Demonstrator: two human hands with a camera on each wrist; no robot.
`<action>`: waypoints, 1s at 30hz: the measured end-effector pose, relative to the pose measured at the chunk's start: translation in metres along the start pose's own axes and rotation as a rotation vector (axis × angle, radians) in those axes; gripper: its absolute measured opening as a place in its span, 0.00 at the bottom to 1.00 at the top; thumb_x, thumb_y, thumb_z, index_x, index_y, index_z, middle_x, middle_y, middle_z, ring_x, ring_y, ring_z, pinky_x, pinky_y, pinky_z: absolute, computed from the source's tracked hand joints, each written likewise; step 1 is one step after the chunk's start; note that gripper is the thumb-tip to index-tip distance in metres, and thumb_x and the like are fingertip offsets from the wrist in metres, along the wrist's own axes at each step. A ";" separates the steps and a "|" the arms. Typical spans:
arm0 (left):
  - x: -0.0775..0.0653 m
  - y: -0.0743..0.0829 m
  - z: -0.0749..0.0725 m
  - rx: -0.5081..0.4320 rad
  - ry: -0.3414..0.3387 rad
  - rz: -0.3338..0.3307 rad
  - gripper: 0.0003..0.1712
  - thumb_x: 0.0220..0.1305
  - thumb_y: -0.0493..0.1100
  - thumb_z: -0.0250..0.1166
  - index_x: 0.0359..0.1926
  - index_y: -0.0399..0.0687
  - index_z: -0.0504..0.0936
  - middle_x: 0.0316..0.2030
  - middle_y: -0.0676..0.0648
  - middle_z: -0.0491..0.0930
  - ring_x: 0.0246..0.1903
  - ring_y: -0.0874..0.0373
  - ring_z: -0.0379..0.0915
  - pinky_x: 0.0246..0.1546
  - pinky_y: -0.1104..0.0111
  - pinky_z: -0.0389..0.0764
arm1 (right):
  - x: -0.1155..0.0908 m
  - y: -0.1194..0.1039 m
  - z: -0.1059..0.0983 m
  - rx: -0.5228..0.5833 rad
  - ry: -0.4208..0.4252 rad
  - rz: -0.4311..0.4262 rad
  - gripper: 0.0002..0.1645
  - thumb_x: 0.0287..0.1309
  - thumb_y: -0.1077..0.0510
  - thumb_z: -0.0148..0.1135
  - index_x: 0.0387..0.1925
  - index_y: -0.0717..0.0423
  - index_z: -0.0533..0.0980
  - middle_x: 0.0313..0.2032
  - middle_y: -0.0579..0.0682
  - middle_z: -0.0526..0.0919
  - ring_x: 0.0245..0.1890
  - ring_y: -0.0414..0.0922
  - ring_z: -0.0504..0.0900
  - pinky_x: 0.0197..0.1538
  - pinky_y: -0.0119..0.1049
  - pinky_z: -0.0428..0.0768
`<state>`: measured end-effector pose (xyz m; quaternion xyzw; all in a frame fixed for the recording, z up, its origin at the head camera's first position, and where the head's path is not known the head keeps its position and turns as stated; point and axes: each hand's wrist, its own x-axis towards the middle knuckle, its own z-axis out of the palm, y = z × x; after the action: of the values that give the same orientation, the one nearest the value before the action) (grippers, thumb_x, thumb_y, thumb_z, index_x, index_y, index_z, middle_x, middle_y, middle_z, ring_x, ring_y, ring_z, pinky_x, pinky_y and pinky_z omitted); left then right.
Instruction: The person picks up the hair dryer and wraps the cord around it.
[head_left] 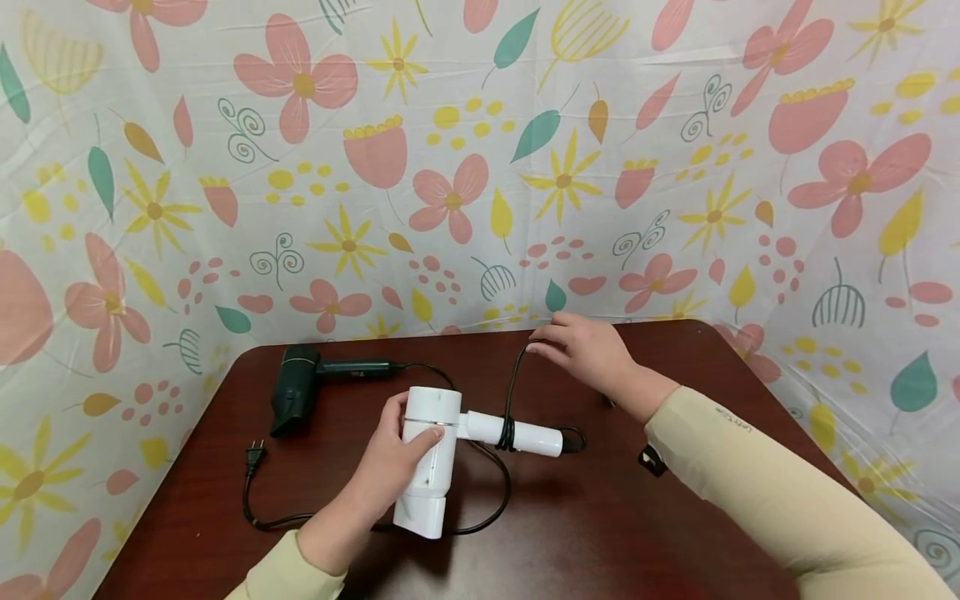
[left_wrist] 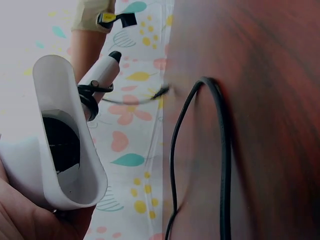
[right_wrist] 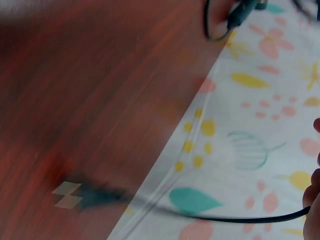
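The white hair dryer (head_left: 431,482) was just below the centre of the head view, its barrel gripped by the left hand (head_left: 393,458), thumb across the front. Black cord (head_left: 507,433) circled its handle and rose to the right hand (head_left: 592,354), right of centre, whose fingertips pinched it, nearly closed. At left, a dark hair dryer (head_left: 295,385) lay on the reddish-brown table (head_left: 615,525); flowered cloth (head_left: 465,100) filled the upper frame.

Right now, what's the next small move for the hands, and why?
Probably wind the cord another turn around the handle of the white dryer with the right hand: loops circle the handle, cord runs from them to that hand, and the left hand grips the dryer.
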<state>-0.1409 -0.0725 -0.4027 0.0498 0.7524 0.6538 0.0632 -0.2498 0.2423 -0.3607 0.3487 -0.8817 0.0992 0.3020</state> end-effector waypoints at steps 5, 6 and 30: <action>-0.002 0.000 -0.001 -0.011 -0.001 -0.002 0.40 0.66 0.49 0.67 0.71 0.53 0.54 0.53 0.38 0.72 0.41 0.49 0.77 0.37 0.57 0.80 | 0.002 0.010 0.004 -0.008 -0.033 0.012 0.14 0.60 0.43 0.68 0.42 0.44 0.87 0.25 0.39 0.68 0.20 0.36 0.63 0.22 0.32 0.65; -0.001 0.000 -0.001 -0.013 -0.001 -0.004 0.40 0.66 0.49 0.67 0.71 0.53 0.54 0.53 0.38 0.72 0.41 0.49 0.77 0.37 0.57 0.80 | 0.002 0.011 0.005 -0.008 -0.035 0.014 0.14 0.60 0.43 0.67 0.42 0.44 0.87 0.25 0.39 0.68 0.20 0.36 0.63 0.21 0.31 0.64; -0.008 0.007 0.006 -0.166 -0.028 0.001 0.36 0.72 0.45 0.60 0.73 0.50 0.51 0.54 0.36 0.71 0.43 0.50 0.76 0.41 0.59 0.79 | -0.002 -0.007 0.035 0.022 -0.171 -0.034 0.10 0.65 0.49 0.64 0.43 0.46 0.87 0.27 0.41 0.74 0.28 0.41 0.70 0.31 0.35 0.72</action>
<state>-0.1324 -0.0672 -0.3961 0.0540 0.6945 0.7133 0.0773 -0.2599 0.2246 -0.3897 0.3741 -0.8970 0.0736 0.2236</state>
